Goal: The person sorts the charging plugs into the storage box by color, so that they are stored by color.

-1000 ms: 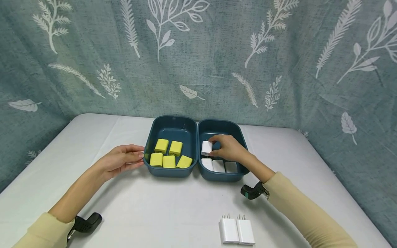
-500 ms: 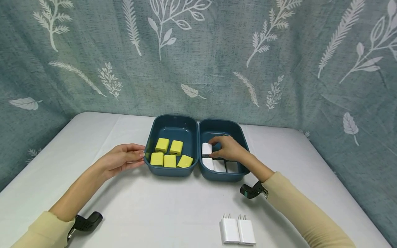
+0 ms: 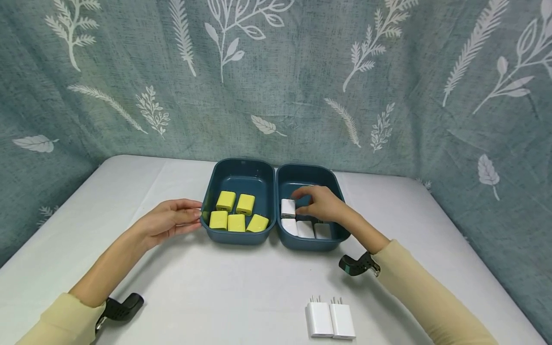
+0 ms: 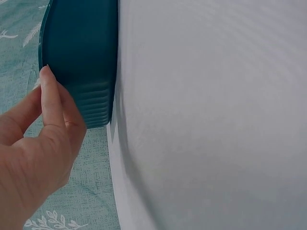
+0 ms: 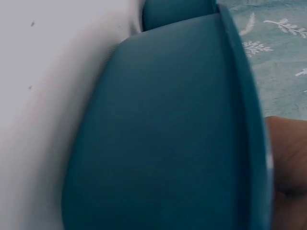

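Two dark blue boxes stand side by side. My left hand [image 3: 170, 223] touches the outer left side of the left box [image 3: 237, 238], its fingertips right at the rim. In the left wrist view one fingertip [image 4: 46, 74] meets that rim. Inside lie several yellow charger plugs [image 3: 245, 204]. Over the right box [image 3: 310, 244] is my right hand [image 3: 325, 206], thumb and index finger apart beside a white charger plug [image 3: 288, 207]. In front of that plug several more white plugs [image 3: 305, 229] form a row. The box wall [image 5: 158, 129] hides most of this hand in the right wrist view.
Two white charger plugs [image 3: 331, 320] lie at the front of the white table [image 3: 215, 287], prongs facing away from me. Behind the table hangs a green-blue curtain [image 3: 302, 120] with white leaf patterns. Each wrist wears a black camera [image 3: 122, 307].
The right hand has lowered the white plug in the right box and let go of it, drawing slightly to the right. The left hand has stayed at the left box.
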A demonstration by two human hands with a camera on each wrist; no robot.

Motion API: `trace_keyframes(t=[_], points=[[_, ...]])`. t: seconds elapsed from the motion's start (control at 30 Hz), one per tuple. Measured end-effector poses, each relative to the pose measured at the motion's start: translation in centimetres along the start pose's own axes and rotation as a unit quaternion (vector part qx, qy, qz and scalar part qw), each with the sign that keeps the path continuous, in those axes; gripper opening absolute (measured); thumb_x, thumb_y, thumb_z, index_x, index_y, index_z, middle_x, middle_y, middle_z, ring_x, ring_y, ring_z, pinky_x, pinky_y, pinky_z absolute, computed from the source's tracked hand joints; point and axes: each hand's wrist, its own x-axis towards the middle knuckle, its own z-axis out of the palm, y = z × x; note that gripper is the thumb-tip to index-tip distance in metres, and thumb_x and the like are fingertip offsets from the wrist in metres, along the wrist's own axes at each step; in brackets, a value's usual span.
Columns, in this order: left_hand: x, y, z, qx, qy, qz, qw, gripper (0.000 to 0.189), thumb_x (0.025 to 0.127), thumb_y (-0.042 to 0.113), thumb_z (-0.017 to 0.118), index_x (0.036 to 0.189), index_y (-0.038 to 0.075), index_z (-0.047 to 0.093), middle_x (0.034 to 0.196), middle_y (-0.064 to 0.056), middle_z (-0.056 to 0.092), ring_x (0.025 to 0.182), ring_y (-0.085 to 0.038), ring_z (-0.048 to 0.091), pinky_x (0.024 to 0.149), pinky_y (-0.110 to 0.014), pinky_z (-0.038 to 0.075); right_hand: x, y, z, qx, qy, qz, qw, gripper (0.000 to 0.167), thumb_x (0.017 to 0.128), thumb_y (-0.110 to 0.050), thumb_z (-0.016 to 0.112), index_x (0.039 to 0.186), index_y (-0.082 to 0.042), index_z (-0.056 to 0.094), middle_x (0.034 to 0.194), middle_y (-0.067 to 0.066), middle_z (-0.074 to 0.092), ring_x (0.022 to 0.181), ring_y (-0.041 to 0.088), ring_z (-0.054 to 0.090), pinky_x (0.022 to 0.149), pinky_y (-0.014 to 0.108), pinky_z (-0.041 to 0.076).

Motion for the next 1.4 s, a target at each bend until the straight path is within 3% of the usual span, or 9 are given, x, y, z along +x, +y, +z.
trace_keyframes(t=[0.43,0.97,1.27,1.4], points=[[0.1,0.2,0.2,0.003,0.003,-0.003,1.0000,0.050,0.100,0.001,0.056,0.141,-0.014,0.033,0.108,-0.009,0.060,0.095,-0.014,0.068,0.093,-0.030,0.056,-2.0,-0.6,-1.1,0.047,0.059,-0.048,0.9960,0.037,0.089,-0.013,0.076,0.124,-0.005,0.067,0.116,0.015,0.067,0.065,0.017,0.054,0.055,0.031,0.049],[0.1,0.3,0.1,0.002,0.004,-0.005,1.0000,0.049,0.100,0.000,0.055,0.141,-0.014,0.034,0.107,-0.008,0.061,0.095,-0.014,0.068,0.095,-0.031,0.055,-4.3,-1.7,-1.4,0.049,0.066,-0.072,0.9940,0.035,0.089,-0.017,0.076,0.123,-0.010,0.069,0.113,0.008,0.069,0.068,0.015,0.054,0.051,0.028,0.046],[0.2,0.1,0.1,0.001,0.002,-0.003,1.0000,0.049,0.100,0.001,0.056,0.141,-0.014,0.034,0.106,-0.007,0.061,0.095,-0.014,0.068,0.093,-0.030,0.056,-7.0,-2.6,-1.8,0.060,0.070,-0.074,0.9930,0.033,0.089,-0.020,0.077,0.121,-0.017,0.070,0.101,-0.005,0.068,0.062,0.014,0.050,0.050,0.026,0.044],[0.2,0.1,0.1,0.000,0.001,-0.004,1.0000,0.049,0.099,0.001,0.056,0.141,-0.014,0.034,0.106,-0.007,0.061,0.094,-0.014,0.068,0.092,-0.029,0.056,-8.5,-3.1,-1.9,0.067,0.073,-0.080,0.9918,0.033,0.089,-0.021,0.077,0.120,-0.020,0.069,0.100,-0.005,0.068,0.058,0.013,0.048,0.048,0.025,0.042]])
